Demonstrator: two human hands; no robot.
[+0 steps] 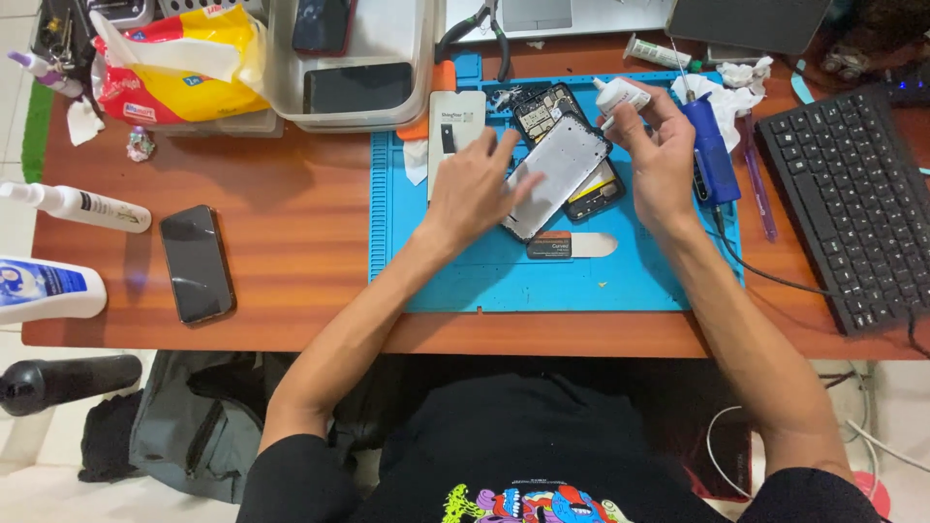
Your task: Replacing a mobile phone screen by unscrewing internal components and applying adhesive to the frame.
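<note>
While your left hand lies flat with its fingers spread on the grey phone panel, pinning it down rather than gripping it, your right hand has its fingers closed round a small white glue tube, nozzle tipped toward the panel's upper right corner. That panel rests slantwise over the opened phone body, whose circuit board and yellow-edged battery show at the top and right, all in the middle of the blue work mat on the wooden table. Judging by how things lie, the phone is already opened and the panel is laid over it but not yet seated square; whether any glue is on the edge is too small to tell, so the pressing-down and closing appear to be left. A thin pry card lies just below the phone, a blue tool with a cable sits beside your right hand, and crumpled tissue lies just behind it. Well apart to the left rest a dark phone and a white spray bottle; a black keyboard stands at the right.
</note>
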